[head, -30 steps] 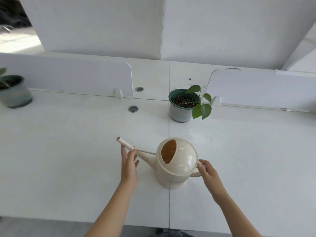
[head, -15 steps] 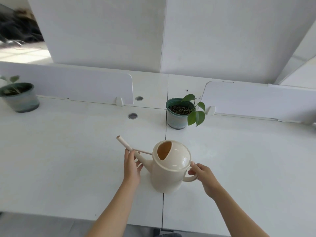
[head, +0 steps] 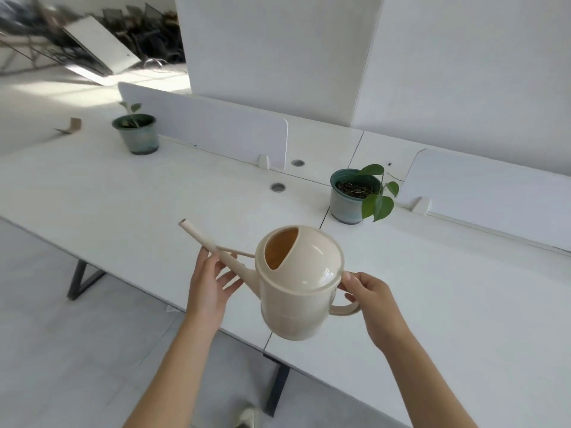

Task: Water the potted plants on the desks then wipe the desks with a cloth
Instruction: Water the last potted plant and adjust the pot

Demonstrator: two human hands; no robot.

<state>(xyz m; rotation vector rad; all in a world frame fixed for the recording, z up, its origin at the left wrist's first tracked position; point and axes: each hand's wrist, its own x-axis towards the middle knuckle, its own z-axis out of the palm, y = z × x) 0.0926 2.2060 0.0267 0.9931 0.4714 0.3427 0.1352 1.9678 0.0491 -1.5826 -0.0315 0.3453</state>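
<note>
A cream watering can [head: 301, 291], dome-topped with an oval fill hole and a long thin spout, hangs between both hands over the desk [head: 154, 196] edge. The right hand [head: 372, 304] curls round its loop handle; the left hand [head: 208, 288] props the spout on loosely straight fingers, thumb apparently free. A potted plant [head: 352, 196] stands beyond the right hand

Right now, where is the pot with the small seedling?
In the head view the seedling pot stands far left on the desk, beside the left end of the white divider, well left of the leafy pot.
</note>
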